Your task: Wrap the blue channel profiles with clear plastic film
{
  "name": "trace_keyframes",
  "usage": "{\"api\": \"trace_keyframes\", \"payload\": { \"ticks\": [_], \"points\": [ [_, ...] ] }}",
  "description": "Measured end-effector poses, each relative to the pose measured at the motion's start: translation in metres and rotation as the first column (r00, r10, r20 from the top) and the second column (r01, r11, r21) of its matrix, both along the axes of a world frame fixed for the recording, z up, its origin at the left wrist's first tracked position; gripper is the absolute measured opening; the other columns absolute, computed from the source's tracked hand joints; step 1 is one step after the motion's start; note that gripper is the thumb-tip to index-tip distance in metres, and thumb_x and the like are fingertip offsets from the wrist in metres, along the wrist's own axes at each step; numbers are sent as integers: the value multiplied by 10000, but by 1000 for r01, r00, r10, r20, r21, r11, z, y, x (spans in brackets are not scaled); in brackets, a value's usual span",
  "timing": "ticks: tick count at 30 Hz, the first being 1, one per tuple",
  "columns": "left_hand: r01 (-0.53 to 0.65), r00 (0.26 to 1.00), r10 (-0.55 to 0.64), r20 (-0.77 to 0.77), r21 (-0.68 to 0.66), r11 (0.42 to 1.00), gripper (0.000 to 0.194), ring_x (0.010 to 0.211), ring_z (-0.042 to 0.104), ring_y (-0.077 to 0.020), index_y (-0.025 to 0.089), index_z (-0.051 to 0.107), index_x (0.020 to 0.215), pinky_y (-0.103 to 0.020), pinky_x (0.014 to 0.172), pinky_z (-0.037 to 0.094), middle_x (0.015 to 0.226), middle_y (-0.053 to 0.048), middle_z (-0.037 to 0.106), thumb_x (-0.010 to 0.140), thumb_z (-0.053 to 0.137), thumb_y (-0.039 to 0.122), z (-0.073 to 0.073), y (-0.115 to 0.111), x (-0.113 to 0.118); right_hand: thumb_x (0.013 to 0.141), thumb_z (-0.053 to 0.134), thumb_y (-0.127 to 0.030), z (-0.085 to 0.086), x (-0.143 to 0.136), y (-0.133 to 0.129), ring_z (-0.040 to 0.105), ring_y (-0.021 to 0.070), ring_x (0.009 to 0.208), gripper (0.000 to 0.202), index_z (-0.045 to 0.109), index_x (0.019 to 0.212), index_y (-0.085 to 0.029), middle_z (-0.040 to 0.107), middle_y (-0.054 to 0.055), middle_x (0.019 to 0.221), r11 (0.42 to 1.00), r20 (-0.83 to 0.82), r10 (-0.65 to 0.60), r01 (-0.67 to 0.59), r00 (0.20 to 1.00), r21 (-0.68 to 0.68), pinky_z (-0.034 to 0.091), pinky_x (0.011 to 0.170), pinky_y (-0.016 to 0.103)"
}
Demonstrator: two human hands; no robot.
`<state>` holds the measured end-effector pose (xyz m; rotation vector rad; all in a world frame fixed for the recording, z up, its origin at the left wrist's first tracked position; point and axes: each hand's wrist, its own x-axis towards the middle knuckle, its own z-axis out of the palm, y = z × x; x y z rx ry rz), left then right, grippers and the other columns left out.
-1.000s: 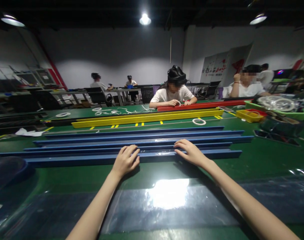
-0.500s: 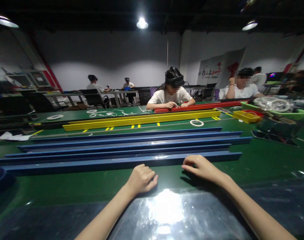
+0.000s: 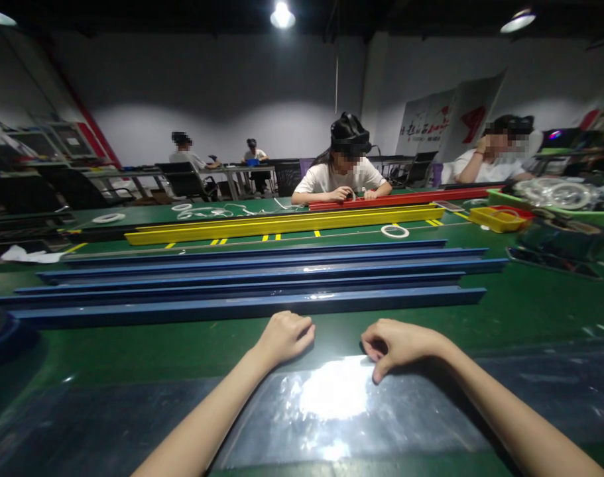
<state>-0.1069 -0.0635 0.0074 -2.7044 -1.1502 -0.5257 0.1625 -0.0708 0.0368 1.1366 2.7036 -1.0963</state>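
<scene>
Several long blue channel strips [image 3: 242, 304] lie side by side across the green table [image 3: 132, 354]. My left hand [image 3: 286, 336], fingers curled closed with nothing visible in them, rests just in front of the nearest strip. To its right, my right hand [image 3: 398, 344] is over the back edge of a clear plastic sheet [image 3: 262, 424], its thumb apart from the curled fingers and nothing between them. Bright glare covers the middle of the sheet. Neither hand overlaps the strips.
Beyond the blue strips lie yellow strips [image 3: 282, 224] and a white ring [image 3: 395, 231]. A person [image 3: 344, 175] across the table has both hands at red strips [image 3: 411, 198]. At right are a yellow tray [image 3: 498, 221] and a dark stand; a blue roll [image 3: 3, 334] is at left.
My right hand has moved back from the blue strips toward the plastic sheet, and its thumb has spread from the fingers. My left hand stays closed. The camera view has tilted down slightly.
</scene>
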Motion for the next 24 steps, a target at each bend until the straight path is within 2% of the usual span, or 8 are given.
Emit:
{"api": "trace_keyframes", "payload": {
  "ticks": [3, 6, 10, 14, 16, 19, 24],
  "points": [
    [-70, 997, 71, 17, -93, 993, 342, 519, 516, -125, 189, 555, 590, -246, 560, 314, 537, -23, 583, 857, 374, 303, 2, 1, 0, 616, 708, -435, 0, -2, -1, 431, 76, 543, 309, 580, 643, -156, 522, -47, 586, 1000, 19, -15, 15, 1000, -4, 278, 498, 200],
    [-145, 988, 155, 19, -260, 955, 395, 527, 522, -129, 186, 596, 602, -239, 551, 306, 557, -28, 605, 864, 359, 363, 11, 4, 0, 644, 688, -413, 0, -2, -2, 402, 68, 520, 285, 578, 635, -150, 503, -54, 558, 999, 11, -37, 37, 999, -36, 257, 482, 199],
    [-148, 980, 196, 34, -529, 836, 534, 520, 521, -124, 174, 620, 577, -225, 541, 312, 526, -20, 600, 872, 309, 492, 33, 6, -3, 666, 671, -352, 0, -1, -1, 408, 66, 527, 230, 576, 635, -144, 506, -54, 555, 996, -31, -55, 53, 998, -72, 270, 489, 191],
    [-87, 983, 175, 56, -701, 708, 590, 517, 518, -120, 155, 630, 587, -216, 544, 335, 521, -14, 595, 827, 329, 602, 52, 5, -9, 717, 605, -292, 2, 3, -1, 459, 82, 578, 156, 585, 680, -142, 557, -28, 624, 997, -69, -66, 63, 995, -48, 308, 527, 190],
    [-70, 985, 162, 53, -739, 670, 577, 511, 502, -113, 151, 637, 613, -214, 529, 333, 540, -9, 592, 799, 366, 624, 58, 5, -14, 761, 539, -257, 4, 5, 0, 466, 90, 588, 128, 587, 715, -149, 569, -16, 644, 996, -61, -85, 86, 995, 28, 309, 536, 195],
    [-105, 987, 163, 4, -748, 655, 545, 505, 463, -108, 155, 633, 623, -215, 495, 308, 547, 2, 567, 757, 421, 639, 64, 7, -22, 795, 479, -218, 7, 8, 1, 489, 107, 613, 116, 580, 770, -169, 591, 2, 683, 966, -13, -166, 165, 986, 200, 302, 554, 206],
    [-198, 977, 191, -98, -757, 623, 447, 536, 471, -118, 170, 616, 672, -217, 488, 313, 596, 8, 589, 706, 505, 602, 74, 15, -44, 810, 412, -163, 12, 12, 3, 524, 136, 656, 135, 541, 785, -193, 614, 21, 725, 826, 46, -335, 270, 941, 494, 260, 565, 228]
  ]
}}
